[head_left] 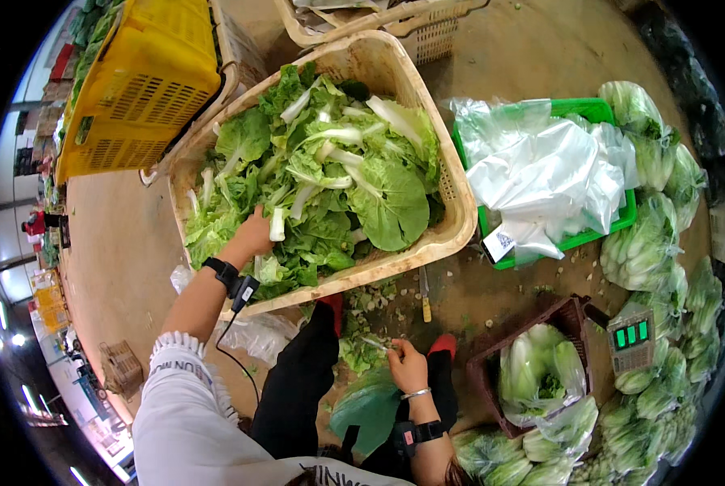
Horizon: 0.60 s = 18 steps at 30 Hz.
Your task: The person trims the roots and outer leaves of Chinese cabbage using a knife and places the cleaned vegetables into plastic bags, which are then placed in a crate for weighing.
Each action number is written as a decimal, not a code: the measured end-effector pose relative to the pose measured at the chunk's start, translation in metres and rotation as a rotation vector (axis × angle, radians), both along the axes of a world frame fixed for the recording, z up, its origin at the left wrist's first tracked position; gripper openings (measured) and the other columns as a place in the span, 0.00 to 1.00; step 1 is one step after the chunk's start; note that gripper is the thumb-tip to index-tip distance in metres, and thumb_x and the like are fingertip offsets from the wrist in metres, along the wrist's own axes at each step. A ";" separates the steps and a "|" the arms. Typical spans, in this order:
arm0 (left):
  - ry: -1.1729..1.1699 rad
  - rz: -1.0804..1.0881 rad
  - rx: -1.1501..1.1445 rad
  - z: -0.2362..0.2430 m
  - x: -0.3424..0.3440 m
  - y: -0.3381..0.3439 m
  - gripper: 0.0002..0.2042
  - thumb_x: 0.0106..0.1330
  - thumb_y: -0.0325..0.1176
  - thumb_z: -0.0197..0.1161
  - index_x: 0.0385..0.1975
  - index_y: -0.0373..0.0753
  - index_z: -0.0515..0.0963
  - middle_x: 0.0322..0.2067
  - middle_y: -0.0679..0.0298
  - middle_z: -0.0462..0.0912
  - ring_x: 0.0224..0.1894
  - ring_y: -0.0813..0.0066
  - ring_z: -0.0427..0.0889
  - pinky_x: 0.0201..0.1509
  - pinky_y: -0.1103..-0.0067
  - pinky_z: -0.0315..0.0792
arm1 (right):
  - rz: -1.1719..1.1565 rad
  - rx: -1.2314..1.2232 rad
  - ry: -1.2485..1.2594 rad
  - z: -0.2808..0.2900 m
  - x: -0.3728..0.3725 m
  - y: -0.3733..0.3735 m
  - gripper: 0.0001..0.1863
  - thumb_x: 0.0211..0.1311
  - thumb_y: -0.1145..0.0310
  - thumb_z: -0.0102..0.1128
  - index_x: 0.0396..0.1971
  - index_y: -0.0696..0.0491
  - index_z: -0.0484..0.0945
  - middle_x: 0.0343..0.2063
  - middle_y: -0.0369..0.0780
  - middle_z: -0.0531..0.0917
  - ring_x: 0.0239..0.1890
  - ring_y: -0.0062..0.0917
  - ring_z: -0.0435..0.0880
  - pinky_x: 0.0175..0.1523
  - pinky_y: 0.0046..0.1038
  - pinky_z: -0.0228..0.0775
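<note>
My left hand (253, 234) reaches over the near left side of a large beige crate (464, 212) heaped with loose leafy greens. Its fingers are closed around a leafy green with a thick white stalk (277, 225), partly hidden among the leaves. Low in front of my body, my right hand (409, 369) is closed on a small knife (373, 343), its thin blade pointing left above leaf scraps (358, 353). Another knife (426, 301), with a yellow handle, lies on the floor beside the crate.
A green crate (631, 212) holds clear plastic bags (553, 174). At right, a maroon crate (492, 364) with bagged cabbage (543, 368) stands beside a scale display (631, 335). Bagged cabbages (642, 243) line the right edge. A yellow crate (148, 89) stands at upper left.
</note>
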State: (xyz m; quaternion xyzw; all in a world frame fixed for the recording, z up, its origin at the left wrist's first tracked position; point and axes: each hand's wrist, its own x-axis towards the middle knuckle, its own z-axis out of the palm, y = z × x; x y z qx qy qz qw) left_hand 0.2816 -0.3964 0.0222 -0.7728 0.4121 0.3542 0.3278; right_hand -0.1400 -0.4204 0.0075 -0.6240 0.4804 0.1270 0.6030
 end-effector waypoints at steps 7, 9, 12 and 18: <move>0.306 -0.317 -0.676 0.016 -0.058 -0.209 0.30 0.47 0.43 0.66 0.52 0.41 0.67 0.49 0.55 0.71 0.53 0.59 0.68 0.55 0.67 0.65 | -0.045 0.167 0.081 0.009 0.004 0.032 0.19 0.55 0.63 0.53 0.44 0.59 0.73 0.15 0.38 0.75 0.17 0.25 0.73 0.25 0.27 0.65; 0.115 -0.645 -0.610 -0.040 -0.089 -0.230 0.30 0.42 0.39 0.68 0.48 0.40 0.68 0.50 0.56 0.67 0.58 0.58 0.61 0.55 0.53 0.59 | -0.059 0.209 0.086 0.007 0.008 0.034 0.19 0.55 0.63 0.53 0.44 0.59 0.73 0.16 0.39 0.75 0.18 0.27 0.74 0.25 0.28 0.66; 0.053 -0.662 -0.481 -0.085 -0.081 -0.211 0.26 0.44 0.35 0.65 0.47 0.43 0.68 0.51 0.61 0.66 0.59 0.61 0.59 0.57 0.46 0.52 | -0.099 0.241 0.148 0.003 0.001 0.026 0.20 0.56 0.62 0.53 0.45 0.59 0.72 0.19 0.41 0.77 0.20 0.31 0.76 0.26 0.30 0.67; 0.036 -0.379 -0.962 -0.028 -0.017 -0.117 0.17 0.40 0.16 0.55 0.34 0.37 0.72 0.44 0.55 0.71 0.53 0.53 0.64 0.57 0.64 0.61 | -0.239 0.270 0.130 0.007 0.002 0.036 0.19 0.55 0.62 0.51 0.45 0.58 0.72 0.18 0.40 0.76 0.20 0.29 0.75 0.26 0.28 0.66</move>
